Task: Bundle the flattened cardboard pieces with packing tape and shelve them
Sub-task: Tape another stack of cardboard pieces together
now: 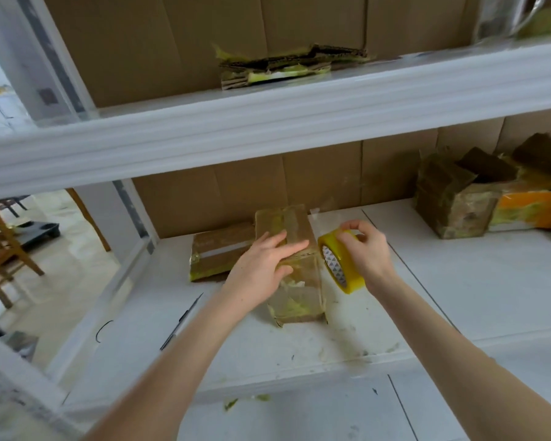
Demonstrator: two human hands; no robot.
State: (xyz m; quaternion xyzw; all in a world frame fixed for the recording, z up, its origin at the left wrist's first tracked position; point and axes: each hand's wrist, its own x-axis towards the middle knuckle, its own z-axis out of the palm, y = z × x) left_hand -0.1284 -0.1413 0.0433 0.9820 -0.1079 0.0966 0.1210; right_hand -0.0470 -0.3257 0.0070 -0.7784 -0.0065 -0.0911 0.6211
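The left hand [264, 265] lies flat with its fingers straight on top of a taped cardboard bundle [299, 294], its thumb down on the bundle's near face. Just to the right, the right hand [368, 249] holds a roll of yellow packing tape [342, 265], fingers curled over the roll's upper rim. The roll stands on edge, close against the bundle's right side, with its patterned core facing the camera. Whether a strip of tape runs from roll to bundle cannot be made out.

The bundle stands on the lower shelf [458, 281] of a white rack, wrapped in clear-yellowish tape with loose shreds on its near face. Touching its left side lies a flatter taped bundle [218, 249]. A thin dark object [182, 319] lies nearer on the left of the shelf, too small to name.

At the far right of the same shelf sits a rougher taped block of cardboard [452, 198], with an orange-tinted wrapped piece [528, 208] beside it. On the upper shelf [268, 122] rests a flat stack of cardboard pieces [283, 66] with yellow tape scraps. Brown cardboard sheets [315, 179] line the back of the rack. A wooden chair [0, 246] stands on the floor to the left.
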